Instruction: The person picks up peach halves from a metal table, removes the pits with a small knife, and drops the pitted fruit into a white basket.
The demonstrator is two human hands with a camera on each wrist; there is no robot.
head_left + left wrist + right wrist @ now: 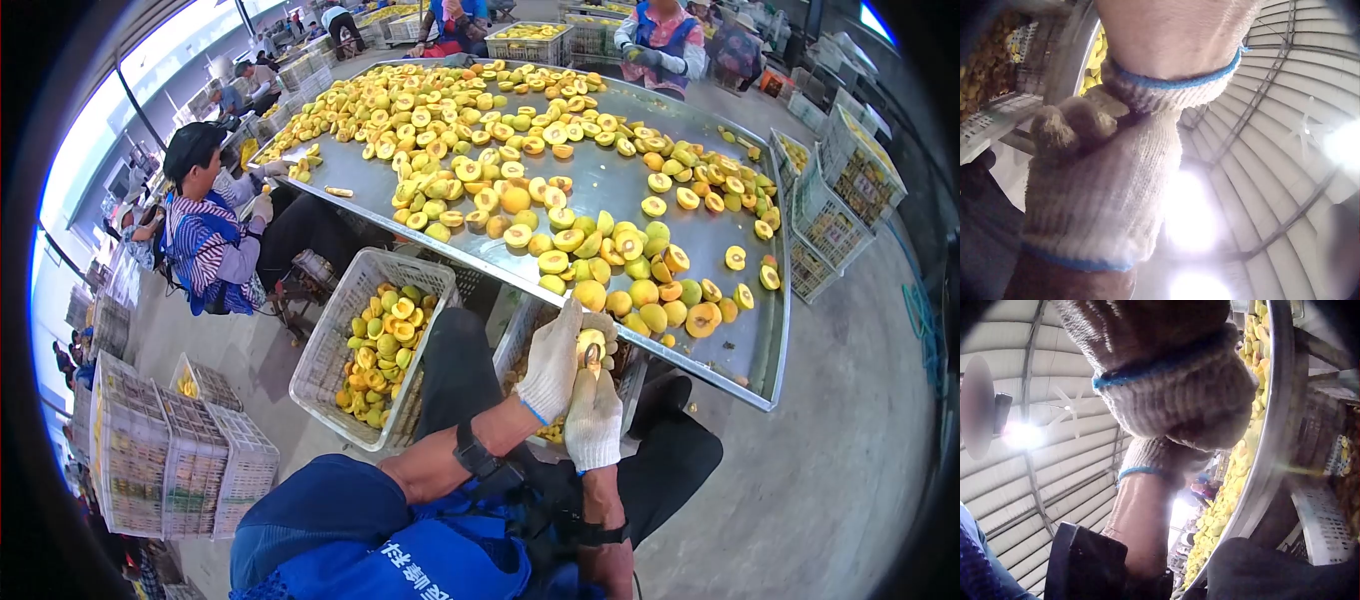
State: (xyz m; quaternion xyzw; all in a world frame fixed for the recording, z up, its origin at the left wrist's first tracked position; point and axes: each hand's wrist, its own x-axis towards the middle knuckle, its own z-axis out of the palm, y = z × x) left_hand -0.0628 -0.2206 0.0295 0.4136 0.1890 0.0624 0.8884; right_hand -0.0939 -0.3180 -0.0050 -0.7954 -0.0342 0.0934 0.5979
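Observation:
Both hands wear off-white knit gloves with blue cuffs and meet just past the table's near edge, above the lap. In the head view my left hand (pixel 553 365) grips a yellow peach half (pixel 589 339), its cut face turned up. My right hand (pixel 594 425) comes in from below, thumb extended up to the fruit. It holds a small tool whose dark loop (pixel 593 354) lies over the cut face; the handle is hidden in the glove. Both wrist views show the gloves close together, with the fruit hidden behind them.
A metal table (pixel 700 95) bears a heap of peach halves (pixel 430 130). Crates stand by the knees: one plastic crate (pixel 310 375) of halves at left, another (pixel 632 385) under the hands. Stacked crates (pixel 165 455) stand farther left. A seated person (pixel 205 235) works at left.

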